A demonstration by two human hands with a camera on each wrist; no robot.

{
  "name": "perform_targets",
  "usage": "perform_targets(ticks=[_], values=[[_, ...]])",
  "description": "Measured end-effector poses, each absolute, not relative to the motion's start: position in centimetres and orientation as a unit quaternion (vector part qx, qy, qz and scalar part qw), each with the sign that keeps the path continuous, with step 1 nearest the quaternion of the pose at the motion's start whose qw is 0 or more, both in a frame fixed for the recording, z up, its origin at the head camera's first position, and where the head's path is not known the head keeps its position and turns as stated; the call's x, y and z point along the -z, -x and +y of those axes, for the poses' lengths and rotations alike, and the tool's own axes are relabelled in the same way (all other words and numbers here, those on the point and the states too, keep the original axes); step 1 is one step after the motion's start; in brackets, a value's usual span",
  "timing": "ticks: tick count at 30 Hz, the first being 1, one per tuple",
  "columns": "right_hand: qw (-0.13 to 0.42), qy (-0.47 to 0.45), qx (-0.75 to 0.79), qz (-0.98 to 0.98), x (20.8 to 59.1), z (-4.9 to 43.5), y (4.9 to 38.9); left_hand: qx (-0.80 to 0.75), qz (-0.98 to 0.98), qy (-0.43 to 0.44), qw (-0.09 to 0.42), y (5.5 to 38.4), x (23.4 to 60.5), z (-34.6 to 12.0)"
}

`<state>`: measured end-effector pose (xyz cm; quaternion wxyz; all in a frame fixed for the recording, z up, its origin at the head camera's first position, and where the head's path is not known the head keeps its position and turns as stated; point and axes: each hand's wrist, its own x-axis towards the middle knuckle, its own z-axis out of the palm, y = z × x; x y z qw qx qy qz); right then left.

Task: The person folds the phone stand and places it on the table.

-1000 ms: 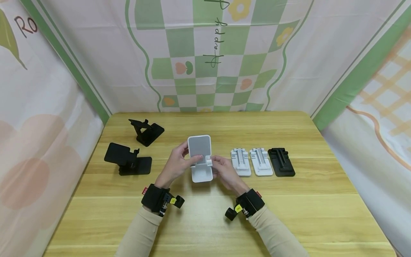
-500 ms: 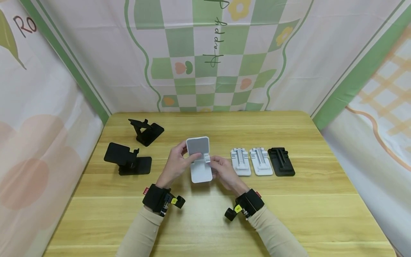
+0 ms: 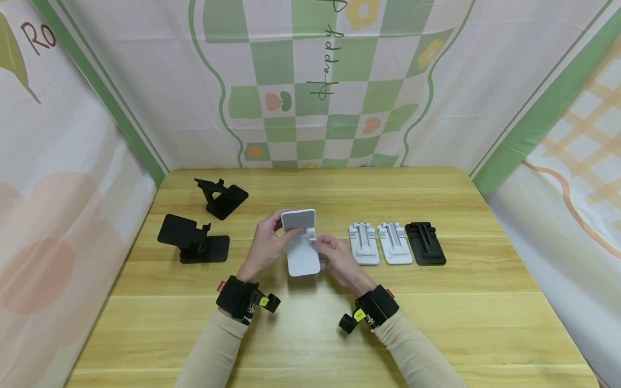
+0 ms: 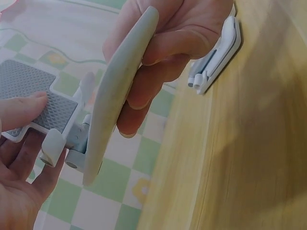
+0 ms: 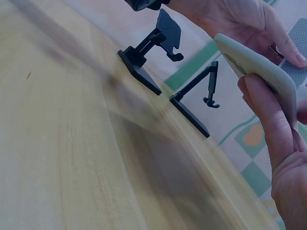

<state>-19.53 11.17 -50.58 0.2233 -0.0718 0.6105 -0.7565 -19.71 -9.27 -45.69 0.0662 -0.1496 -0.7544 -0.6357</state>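
Note:
A white folding phone stand (image 3: 303, 257) is held up over the middle of the table, between both hands. Its grey-padded plate (image 4: 29, 81) stands at an angle to the white base (image 4: 112, 100), and a hinged arm between them shows in the left wrist view. My left hand (image 3: 268, 242) grips the padded plate, thumb on the pad and fingers behind. With thumb and fingers, my right hand (image 3: 342, 263) holds the base by its right edge. In the right wrist view, the right fingers (image 5: 271, 117) lie along the base's underside.
Two black phone stands, one nearer (image 3: 213, 249) and one farther (image 3: 228, 200), stand unfolded at the left. To the right lie two folded white stands (image 3: 364, 245) (image 3: 395, 244) and a folded black one (image 3: 426, 244) in a row. Patterned cloth (image 3: 310, 129) hangs behind the wooden table (image 3: 310, 345).
The padded plate has tilted further away from the base, so its face looks shorter and more of the base shows. Both hands keep their hold and have barely shifted.

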Motion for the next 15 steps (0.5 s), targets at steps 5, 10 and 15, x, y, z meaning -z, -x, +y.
perform_targets(ticks=[5, 10, 15], values=[[0.224, 0.073, 0.753, 0.615, 50.47, 11.17, 19.47, 0.634, -0.753, 0.158, 0.078, 19.74, 45.59, -9.19], [0.226, 0.075, 0.751, 0.616, 50.36, 11.15, 19.34, 0.628, -0.758, 0.158, 0.084, 19.73, 45.62, -9.24], [0.224, 0.077, 0.750, 0.618, 50.31, 11.15, 19.22, 0.626, -0.757, 0.165, 0.093, 19.77, 45.69, -9.27]])
